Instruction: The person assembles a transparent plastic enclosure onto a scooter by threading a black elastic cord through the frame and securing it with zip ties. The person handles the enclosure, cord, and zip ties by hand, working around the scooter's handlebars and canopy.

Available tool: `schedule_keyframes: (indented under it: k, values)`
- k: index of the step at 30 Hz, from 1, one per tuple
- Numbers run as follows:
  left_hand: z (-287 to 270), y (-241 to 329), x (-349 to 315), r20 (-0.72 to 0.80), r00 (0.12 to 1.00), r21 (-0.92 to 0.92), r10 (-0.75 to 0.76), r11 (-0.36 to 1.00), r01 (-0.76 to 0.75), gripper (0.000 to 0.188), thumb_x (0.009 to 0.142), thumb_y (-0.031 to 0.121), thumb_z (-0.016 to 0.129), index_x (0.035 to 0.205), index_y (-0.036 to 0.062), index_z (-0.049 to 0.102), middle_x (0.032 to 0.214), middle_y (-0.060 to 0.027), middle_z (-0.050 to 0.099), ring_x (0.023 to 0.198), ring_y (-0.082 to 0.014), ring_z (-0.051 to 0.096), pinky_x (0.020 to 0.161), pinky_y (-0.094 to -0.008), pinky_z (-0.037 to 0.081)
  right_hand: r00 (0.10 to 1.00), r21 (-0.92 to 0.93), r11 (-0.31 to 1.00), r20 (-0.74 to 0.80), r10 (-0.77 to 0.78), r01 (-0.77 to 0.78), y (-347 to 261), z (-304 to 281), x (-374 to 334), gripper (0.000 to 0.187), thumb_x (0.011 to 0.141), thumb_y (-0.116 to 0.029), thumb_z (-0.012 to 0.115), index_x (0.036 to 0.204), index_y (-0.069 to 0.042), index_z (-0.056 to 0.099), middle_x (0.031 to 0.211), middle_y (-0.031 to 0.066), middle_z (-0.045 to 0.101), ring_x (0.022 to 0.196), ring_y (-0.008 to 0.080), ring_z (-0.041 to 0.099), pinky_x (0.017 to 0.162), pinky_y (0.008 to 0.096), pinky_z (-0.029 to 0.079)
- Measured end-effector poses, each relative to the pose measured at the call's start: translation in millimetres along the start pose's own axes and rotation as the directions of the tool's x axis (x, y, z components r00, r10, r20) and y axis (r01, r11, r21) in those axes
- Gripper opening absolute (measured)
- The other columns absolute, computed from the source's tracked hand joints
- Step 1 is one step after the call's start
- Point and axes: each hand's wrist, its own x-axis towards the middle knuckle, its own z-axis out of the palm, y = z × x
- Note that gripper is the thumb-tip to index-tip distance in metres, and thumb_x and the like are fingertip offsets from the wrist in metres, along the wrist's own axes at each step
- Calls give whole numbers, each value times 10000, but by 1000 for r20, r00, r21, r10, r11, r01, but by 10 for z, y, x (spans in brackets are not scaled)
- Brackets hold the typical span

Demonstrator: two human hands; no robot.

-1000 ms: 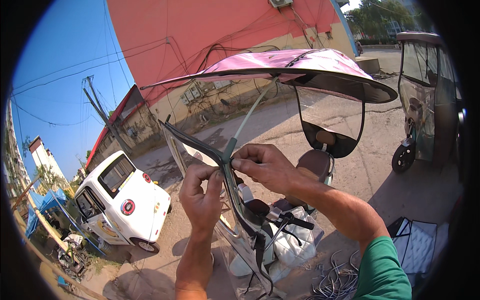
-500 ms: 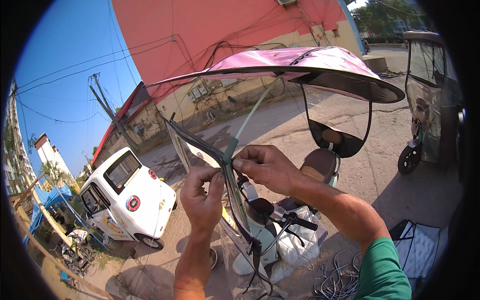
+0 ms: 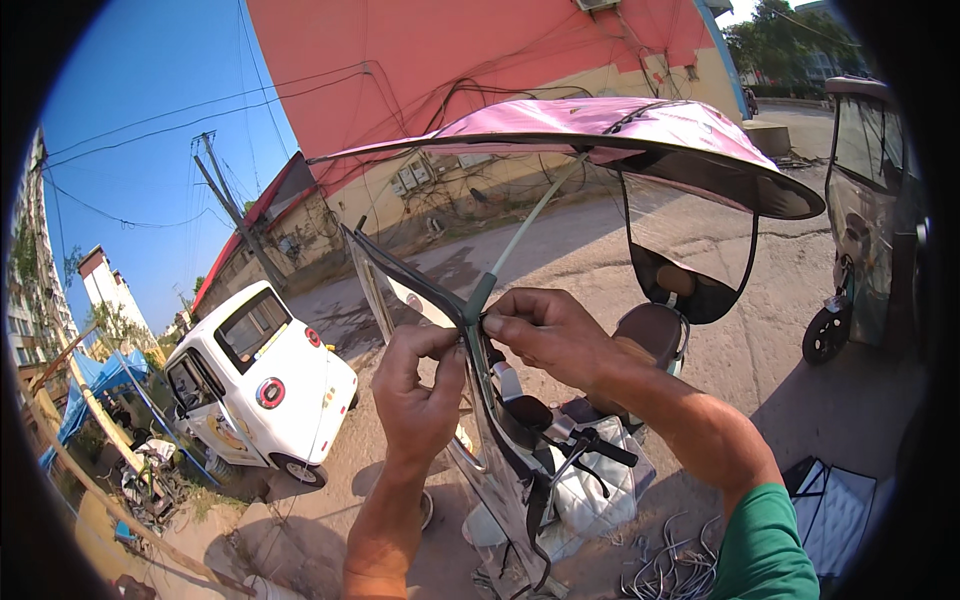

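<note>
Black edging (image 3: 430,286), pinched by your left hand (image 3: 418,388) and right hand (image 3: 548,332) beside the green sleeve (image 3: 481,296).

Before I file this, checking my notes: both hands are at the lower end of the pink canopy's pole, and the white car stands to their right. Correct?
One side is wrong: the head view shows the white car to the left of the left hand and right hand. Both are indeed at the lower end of the pole of the pink canopy.
</note>
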Motion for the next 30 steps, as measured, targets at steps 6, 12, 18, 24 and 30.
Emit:
schedule_keyframes:
  k: [6,12,18,24,30]
  values:
    - [-22,51,-29,-19,991,-95,-134,987,132,161,885,-96,677,1030,-29,666,943,-82,645,837,-150,631,771,-284,509,999,16,999,19,-34,34,93,14,39,298,1012,-319,653,913,-38,670,750,-31,553,716,75,457,657,294,405]
    - [-25,-7,21,32,999,2,20,1000,-20,135,908,-96,655,1029,-36,663,962,-75,640,860,-134,627,783,-265,506,1000,30,1000,7,-4,4,149,-39,51,373,1004,-382,631,963,-16,692,753,-10,563,723,92,502,674,310,433]
    - [20,37,-41,-17,965,-181,-263,950,256,127,920,-101,637,1028,-40,664,974,-62,639,885,-123,615,803,-270,505,999,4,1000,40,0,0,92,-54,39,394,1010,-379,605,990,4,695,760,2,578,708,109,521,673,316,445]
    - [-13,-34,-36,9,987,-51,-160,986,160,134,916,-106,637,1030,-43,669,954,-66,638,883,-128,611,807,-265,494,892,371,846,386,235,-384,192,-214,201,387,1018,-359,584,1102,5,683,745,4,565,683,135,550,651,337,454]
    - [-13,-23,-52,-3,990,-30,-138,990,138,136,909,-106,642,1022,-40,676,938,-70,636,873,-138,609,804,-273,490,935,-203,915,7,-354,348,157,-116,-29,320,1000,-249,687,1243,-43,662,635,-6,511,572,91,440,534,313,355]
